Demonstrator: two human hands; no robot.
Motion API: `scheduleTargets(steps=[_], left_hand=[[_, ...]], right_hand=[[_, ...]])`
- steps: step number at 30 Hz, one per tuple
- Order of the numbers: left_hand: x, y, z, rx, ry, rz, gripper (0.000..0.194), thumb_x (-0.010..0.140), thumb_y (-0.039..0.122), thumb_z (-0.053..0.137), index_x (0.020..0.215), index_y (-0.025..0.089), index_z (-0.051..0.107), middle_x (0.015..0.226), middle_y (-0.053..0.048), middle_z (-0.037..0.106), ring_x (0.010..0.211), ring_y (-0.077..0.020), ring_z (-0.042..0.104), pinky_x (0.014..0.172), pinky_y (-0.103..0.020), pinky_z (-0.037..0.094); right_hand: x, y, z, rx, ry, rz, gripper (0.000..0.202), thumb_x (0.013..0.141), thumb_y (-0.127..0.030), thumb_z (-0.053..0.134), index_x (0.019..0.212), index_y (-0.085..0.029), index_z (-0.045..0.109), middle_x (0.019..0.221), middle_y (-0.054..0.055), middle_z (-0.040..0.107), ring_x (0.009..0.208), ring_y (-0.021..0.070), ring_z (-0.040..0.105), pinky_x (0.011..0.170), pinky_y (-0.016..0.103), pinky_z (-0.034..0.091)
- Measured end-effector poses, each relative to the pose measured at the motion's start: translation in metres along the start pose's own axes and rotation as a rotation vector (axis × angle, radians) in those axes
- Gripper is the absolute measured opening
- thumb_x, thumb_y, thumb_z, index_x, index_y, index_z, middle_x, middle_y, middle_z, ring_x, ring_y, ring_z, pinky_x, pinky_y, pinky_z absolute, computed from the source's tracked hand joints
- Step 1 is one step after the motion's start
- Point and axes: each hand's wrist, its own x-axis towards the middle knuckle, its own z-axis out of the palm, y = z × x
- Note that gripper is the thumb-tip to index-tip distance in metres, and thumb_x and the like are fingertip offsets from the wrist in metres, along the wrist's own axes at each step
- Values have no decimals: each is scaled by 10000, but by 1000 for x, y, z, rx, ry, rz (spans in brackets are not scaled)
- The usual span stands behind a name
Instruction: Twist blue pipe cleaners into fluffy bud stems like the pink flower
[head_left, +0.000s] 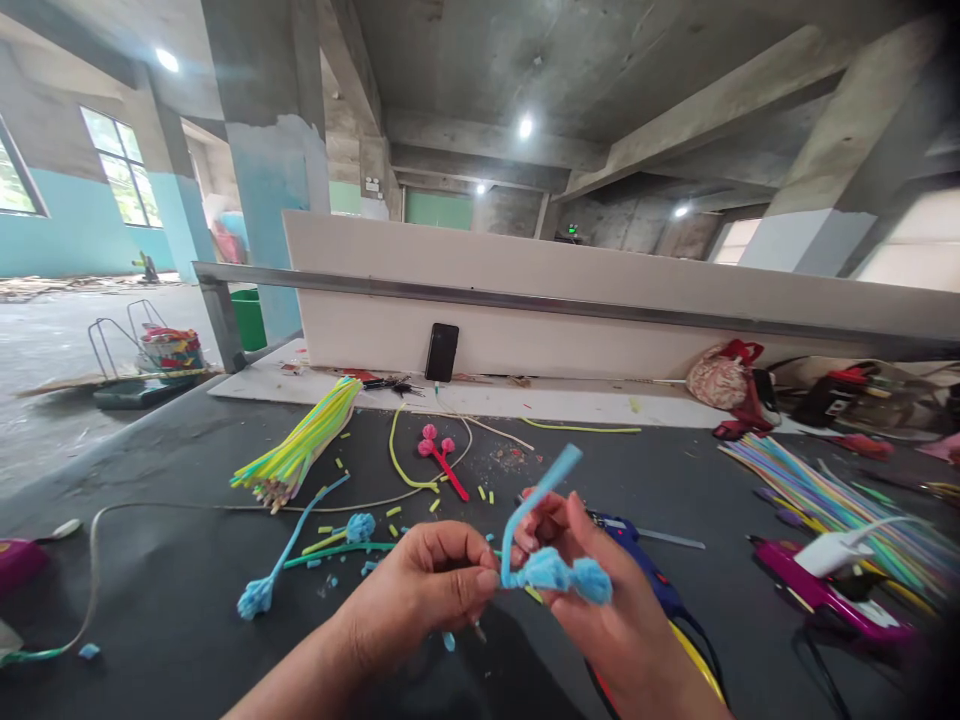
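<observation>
Between both hands, above the dark table, is a blue pipe-cleaner piece (544,570) with two fluffy buds and a bent stem sticking up. My left hand (442,575) is closed, thumb and forefinger pinching it near the bend. From the right, my right hand (592,590) has its fingers curled around the buds' side. Left of the hands lie a blue bud on a stem (257,597), another blue bud (360,527) and a green pipe cleaner (337,550). A blue glue gun (637,560) with a clear stick lies partly hidden behind my right hand.
Farther back are a red three-bud piece (446,462), a yellow-green pipe-cleaner bundle (307,440) and an upright phone (442,352). On the right are multicoloured pipe cleaners (825,500) and a magenta power strip (825,590). A cable (187,507) crosses the left, amid cut scraps.
</observation>
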Motion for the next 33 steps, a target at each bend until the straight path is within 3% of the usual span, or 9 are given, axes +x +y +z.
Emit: scheduleTargets(steps=[4, 7, 10, 12, 17, 24, 28, 33], left_hand=[[-4, 7, 1, 264, -52, -44, 180, 675, 269, 710, 703, 120, 611, 589, 30, 515, 528, -62, 412, 505, -184, 303], [-5, 11, 4, 532, -44, -2, 53, 691, 170, 648, 700, 117, 647, 632, 18, 556, 586, -83, 470, 551, -192, 349], [-5, 14, 8, 803, -45, 118, 72, 700, 121, 615, 714, 136, 684, 655, 16, 604, 624, -94, 522, 606, -193, 379], [-5, 15, 10, 918, -55, 202, 105, 714, 101, 601, 727, 151, 693, 666, 17, 631, 633, -91, 542, 638, -190, 387], [-6, 12, 8, 1039, -76, 324, 127, 754, 89, 574, 761, 165, 676, 707, 4, 655, 667, -94, 564, 650, -178, 393], [-4, 5, 3, 1110, -43, 267, 63, 781, 187, 589, 797, 190, 650, 748, 10, 641, 700, -107, 550, 659, -194, 382], [-2, 4, 6, 1107, -20, 195, 113, 778, 167, 523, 734, 177, 626, 690, 22, 596, 666, -104, 516, 632, -204, 358], [2, 3, 10, 906, 137, -9, 103, 707, 158, 505, 613, 152, 546, 564, 51, 447, 573, -90, 390, 526, -202, 295]], right_hand=[[-10, -23, -10, -411, -319, 92, 524, 793, -604, 523, 772, -114, 709, 770, 95, 627, 716, 196, 559, 684, 327, 425], [-17, -34, -14, -774, -416, 144, 428, 758, -520, 631, 839, -107, 710, 756, 64, 603, 708, 171, 529, 644, 281, 392], [-17, -32, -14, -963, -485, 185, 339, 747, -450, 661, 781, -115, 698, 653, 11, 554, 618, 131, 464, 566, 249, 342], [-14, -26, -13, -989, -471, 235, 297, 730, -411, 665, 733, -116, 691, 636, 17, 580, 611, 136, 479, 569, 252, 351], [-12, -12, -12, -969, -284, 252, 189, 682, -323, 645, 649, -139, 675, 619, 32, 628, 615, 153, 530, 580, 254, 389], [-17, -7, 0, -1240, -108, 176, 112, 685, -185, 565, 615, -156, 648, 520, -38, 494, 520, 103, 405, 476, 218, 288], [-22, -5, 12, -1468, -153, -80, 185, 729, -167, 532, 553, -174, 588, 556, -26, 513, 567, 123, 445, 524, 230, 323], [-25, -1, 14, -1618, -234, -374, 223, 735, -58, 490, 564, -190, 544, 570, -25, 546, 622, 136, 484, 679, 264, 365]])
